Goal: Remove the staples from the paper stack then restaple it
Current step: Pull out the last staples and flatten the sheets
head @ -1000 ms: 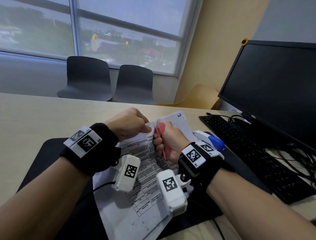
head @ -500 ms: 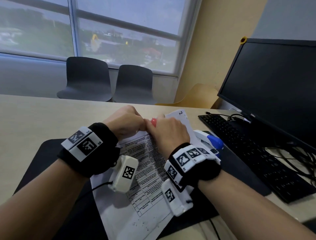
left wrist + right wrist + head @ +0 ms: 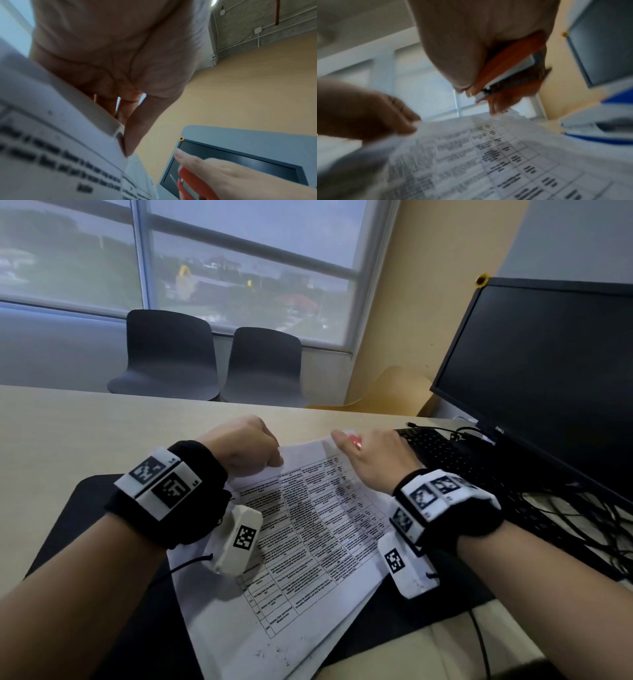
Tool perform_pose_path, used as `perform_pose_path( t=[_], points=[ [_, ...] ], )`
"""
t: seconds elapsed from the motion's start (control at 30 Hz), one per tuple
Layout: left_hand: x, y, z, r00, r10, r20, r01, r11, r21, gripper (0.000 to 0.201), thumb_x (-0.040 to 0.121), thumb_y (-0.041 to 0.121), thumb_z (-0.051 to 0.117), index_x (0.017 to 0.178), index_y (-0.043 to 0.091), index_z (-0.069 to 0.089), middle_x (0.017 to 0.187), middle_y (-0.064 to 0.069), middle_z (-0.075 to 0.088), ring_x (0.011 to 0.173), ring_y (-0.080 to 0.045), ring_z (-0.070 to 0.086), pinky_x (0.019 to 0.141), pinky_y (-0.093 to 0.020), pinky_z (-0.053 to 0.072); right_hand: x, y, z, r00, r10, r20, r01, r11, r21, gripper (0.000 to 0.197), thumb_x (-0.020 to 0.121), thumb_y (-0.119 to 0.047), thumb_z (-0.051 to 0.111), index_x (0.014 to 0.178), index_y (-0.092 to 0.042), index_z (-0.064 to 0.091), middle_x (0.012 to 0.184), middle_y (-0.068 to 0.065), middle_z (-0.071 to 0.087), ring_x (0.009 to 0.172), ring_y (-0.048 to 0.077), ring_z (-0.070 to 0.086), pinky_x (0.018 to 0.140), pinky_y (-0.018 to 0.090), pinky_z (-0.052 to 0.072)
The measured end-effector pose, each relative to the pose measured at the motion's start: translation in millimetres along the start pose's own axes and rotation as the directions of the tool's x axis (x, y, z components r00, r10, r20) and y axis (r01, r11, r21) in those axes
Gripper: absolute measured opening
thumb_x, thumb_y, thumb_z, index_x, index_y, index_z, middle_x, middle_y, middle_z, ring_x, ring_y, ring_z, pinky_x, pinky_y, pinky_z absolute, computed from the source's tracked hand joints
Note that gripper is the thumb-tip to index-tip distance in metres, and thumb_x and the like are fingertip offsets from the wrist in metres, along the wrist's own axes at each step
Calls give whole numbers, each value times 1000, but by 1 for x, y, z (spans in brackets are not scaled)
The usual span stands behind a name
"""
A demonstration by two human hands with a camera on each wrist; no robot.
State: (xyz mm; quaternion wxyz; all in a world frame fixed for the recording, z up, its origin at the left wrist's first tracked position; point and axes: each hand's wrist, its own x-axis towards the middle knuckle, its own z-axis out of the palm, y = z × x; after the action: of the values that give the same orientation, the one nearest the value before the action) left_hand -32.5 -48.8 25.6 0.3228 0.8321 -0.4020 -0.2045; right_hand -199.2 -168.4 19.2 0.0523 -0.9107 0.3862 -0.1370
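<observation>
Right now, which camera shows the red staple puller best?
The right wrist view: the red staple remover fills the right hand, red handle and metal part both showing. The left wrist view cuts it off at the bottom edge. The head view shows only a red sliver.

A dark Dell monitor (image 3: 544, 378) stands behind a black keyboard (image 3: 455, 463). Two dark chairs (image 3: 168, 354) face the window (image 3: 239, 265). Tangled cables (image 3: 592, 525), perhaps the monitor's, lie on the table (image 3: 68, 426).

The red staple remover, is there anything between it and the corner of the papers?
Nothing visible blocks it. The right hand grips the red staple remover just above the top right corner of the paper stack, with only air between. The left hand pinches the top edge off to the side, apart from that corner.
</observation>
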Motion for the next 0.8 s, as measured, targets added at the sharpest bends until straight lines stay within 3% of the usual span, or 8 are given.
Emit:
perform_pose_path(
  t=[0.07, 0.13, 0.2, 0.3, 0.4, 0.47, 0.63, 0.8],
  points=[
    [0, -3, 2, 1000, -8, 17, 8, 1000, -5, 16, 86, 13, 73, 98, 4, 77, 61, 1, 64, 49, -13, 43, 51, -19, 33, -1, 8, -3, 970, 46, 239, -83, 986, 148, 64, 92, -70, 38, 89, -11, 62, 75, 10, 73, 62, 23, 70, 58, 35, 55],
    [1, -5, 4, 1000, -10, 21, 11, 999, -37, 16, 88, 13, 72, 102, 7, 76, 85, 7, 65, 51, -11, 42, 56, -20, 35, -1, 15, 3, 945, -38, 324, -8, 990, 139, 53, 90, -66, 50, 98, -14, 60, 83, 7, 74, 74, 25, 72, 69, 39, 59],
    [3, -5, 5, 1000, 1, 21, 0, 998, -56, 18, 88, 14, 72, 105, 9, 76, 90, 5, 69, 55, -10, 44, 57, -20, 36, 1, 20, 11, 942, -142, 304, 142, 990, 22, 43, 90, -61, 56, 94, -18, 59, 86, 0, 68, 81, 22, 65, 69, 33, 52],
    [3, -4, 6, 999, 25, 24, -24, 999, -49, 17, 88, 13, 70, 104, 12, 77, 71, 4, 63, 63, -11, 50, 57, -18, 37, 5, 19, 16, 923, -192, 332, 219, 975, -44, 39, 89, -61, 57, 89, -22, 58, 87, -3, 63, 80, 16, 58, 67, 30, 44],
    [3, -4, 8, 999, 32, 24, -31, 998, -58, 15, 89, 12, 69, 101, 12, 76, 66, 6, 57, 64, -13, 51, 58, -19, 37, 9, 5, 11, 922, -363, 137, 373, 926, -61, 31, 94, -51, 55, 99, -21, 58, 94, -4, 58, 82, 15, 55, 71, 29, 44],
    [1, -3, 7, 999, 41, 23, -40, 998, -43, 17, 89, 12, 68, 104, 11, 76, 65, 7, 56, 63, -12, 50, 55, -18, 36, 13, -8, 8, 845, -535, -12, 528, 836, -151, 19, 97, -39, 56, 105, -22, 59, 98, -4, 58, 80, 17, 56, 68, 31, 46],
    [-4, -2, 4, 997, 78, 15, -79, 996, 28, 24, 92, 14, 64, 115, 15, 74, 83, -4, 71, 51, -5, 41, 27, -10, 26, 22, -34, 12, 653, -756, 27, 697, 588, -411, 13, 93, -25, 62, 94, -12, 66, 86, 5, 61, 64, 25, 56, 51, 30, 33],
    [-6, -3, 3, 997, 80, 18, -81, 996, 48, 20, 91, 9, 62, 104, 10, 77, 54, 3, 49, 46, -9, 40, 25, -10, 24, 28, -40, 16, 521, -832, 189, 729, 320, -605, 8, 84, -18, 70, 90, -13, 71, 78, 1, 65, 61, 16, 61, 47, 25, 28]
  ],
)
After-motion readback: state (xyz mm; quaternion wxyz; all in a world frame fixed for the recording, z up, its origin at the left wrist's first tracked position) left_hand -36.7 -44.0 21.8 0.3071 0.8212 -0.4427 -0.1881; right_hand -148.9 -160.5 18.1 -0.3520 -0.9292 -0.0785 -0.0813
